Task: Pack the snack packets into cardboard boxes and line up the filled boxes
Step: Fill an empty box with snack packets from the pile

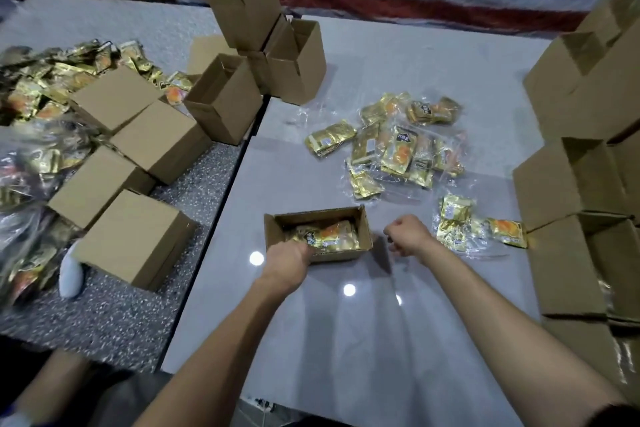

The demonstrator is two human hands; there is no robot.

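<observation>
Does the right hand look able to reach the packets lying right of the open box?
Probably yes: only bare table lies between the right hand and those packets; nothing blocks it.

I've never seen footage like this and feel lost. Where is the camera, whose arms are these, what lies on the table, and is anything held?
No machine here: this is one picture from a wide-angle camera worn on a person's head, looking down at their own bare arms. On the pale table stands a small open box with gold snack packets inside. The left hand reaches into its near corner; the fingers are hidden, so I cannot tell whether its grip is on a packet. The right hand is curled beside the box, with nothing showing in it. Loose packets lie behind the box, stacked boxes stand at the right, and a row of boxes and a heap of packets sit on the speckled table at the left.
</observation>
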